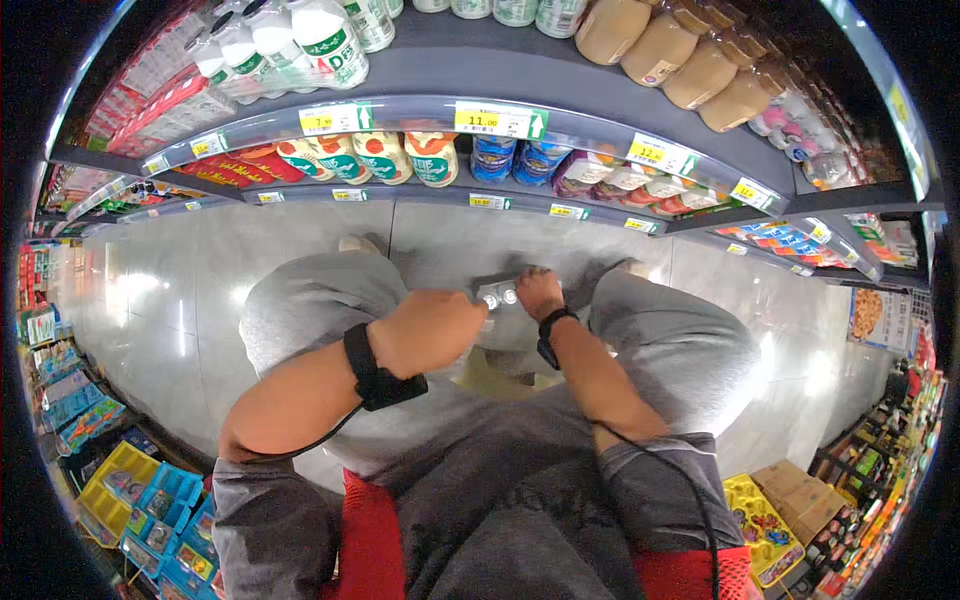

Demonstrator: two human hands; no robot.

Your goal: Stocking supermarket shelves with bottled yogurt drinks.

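Observation:
My left hand (435,330) is curled at the left edge of a small clear plastic pack (499,295); its fingertips are mostly hidden. On the other side, my right hand (540,291) grips the pack with bent fingers. Two round, shiny shapes show through the plastic, but glare hides what they are. Both hands are held over the grey tiled floor, between my bent knees. A black strap (364,364) wraps my left wrist, and a black band (553,334) is around my right.
Ahead stands a store shelf (480,71) with white bottles (326,45), brown bottles (667,52) and price tags. Lower down are blue packages (493,157) and cream-coloured ones (431,159). Behind me are blue trays (161,517), a yellow tray (761,525) and a cardboard box (799,495).

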